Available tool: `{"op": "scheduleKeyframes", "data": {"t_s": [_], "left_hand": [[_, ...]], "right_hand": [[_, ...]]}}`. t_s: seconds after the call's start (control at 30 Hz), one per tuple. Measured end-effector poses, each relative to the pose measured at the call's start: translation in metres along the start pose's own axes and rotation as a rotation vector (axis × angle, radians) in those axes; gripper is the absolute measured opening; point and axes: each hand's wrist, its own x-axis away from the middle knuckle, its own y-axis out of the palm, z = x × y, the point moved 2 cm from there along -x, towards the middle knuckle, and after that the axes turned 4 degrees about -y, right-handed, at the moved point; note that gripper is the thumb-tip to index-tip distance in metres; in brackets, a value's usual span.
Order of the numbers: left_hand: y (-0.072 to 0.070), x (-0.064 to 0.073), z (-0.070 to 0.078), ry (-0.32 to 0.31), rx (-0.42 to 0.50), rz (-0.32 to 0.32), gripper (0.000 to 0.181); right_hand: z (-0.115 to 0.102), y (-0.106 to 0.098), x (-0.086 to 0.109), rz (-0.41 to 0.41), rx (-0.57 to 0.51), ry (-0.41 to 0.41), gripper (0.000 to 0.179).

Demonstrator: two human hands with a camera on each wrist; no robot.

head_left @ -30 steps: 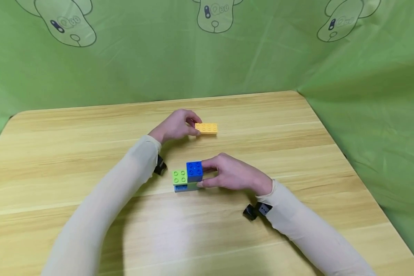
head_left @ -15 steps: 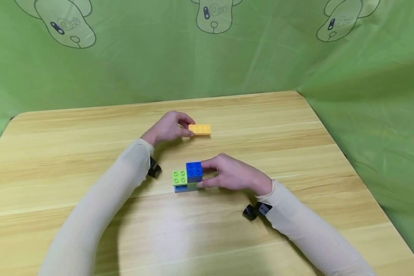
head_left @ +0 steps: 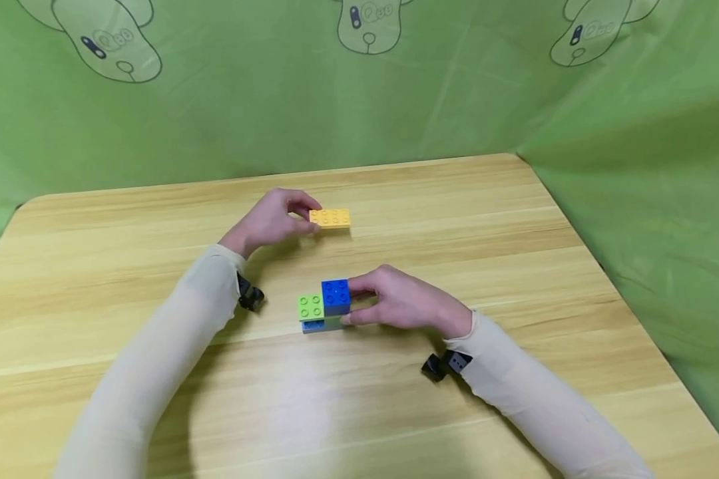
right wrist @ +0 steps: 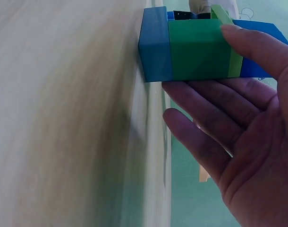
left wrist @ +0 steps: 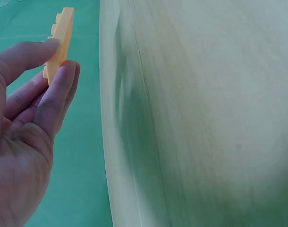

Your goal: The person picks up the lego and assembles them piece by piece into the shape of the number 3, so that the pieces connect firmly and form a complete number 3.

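My left hand (head_left: 271, 218) pinches a flat yellow brick (head_left: 334, 218) by its left end, above the far middle of the table. In the left wrist view the thumb and fingertips grip the yellow brick (left wrist: 62, 45), its studs facing away from the palm. My right hand (head_left: 409, 299) holds the right side of a small stack of toy bricks. Seen from the right wrist, the stack has a light blue brick (right wrist: 156, 45) at the bottom, a green brick (right wrist: 199, 49) over it, a thin lime plate (right wrist: 235, 64), and a dark blue brick (right wrist: 257, 47) on top.
The stack stands on a wooden table (head_left: 455, 219), nearer to me than the yellow brick. A green cloth (head_left: 275, 113) with printed bear outlines hangs behind the table and at its right side. Black cameras are strapped under both wrists.
My left hand has moved left with the yellow brick in its grip. The right hand and the stack have stayed in place.
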Motion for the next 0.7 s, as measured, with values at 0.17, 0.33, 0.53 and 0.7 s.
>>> {"op": "scheduleKeyframes", "data": {"t_s": [0.17, 0.33, 0.53, 0.7], "left_hand": [[-0.003, 0.006, -0.003, -0.02, 0.026, 0.009, 0.034], [-0.004, 0.014, -0.006, -0.036, 0.059, 0.03, 0.036], [-0.005, 0.027, -0.009, -0.033, 0.082, 0.034, 0.038], [-0.012, 0.038, -0.012, -0.031, 0.072, 0.055, 0.037]], "right_hand": [[0.0, 0.0, 0.0, 0.005, -0.007, 0.001, 0.035], [0.0, 0.0, 0.001, 0.004, -0.015, 0.009, 0.036], [0.0, 0.0, 0.001, -0.002, -0.013, -0.004, 0.036], [0.001, 0.0, 0.001, 0.003, -0.007, -0.013, 0.036]]}}
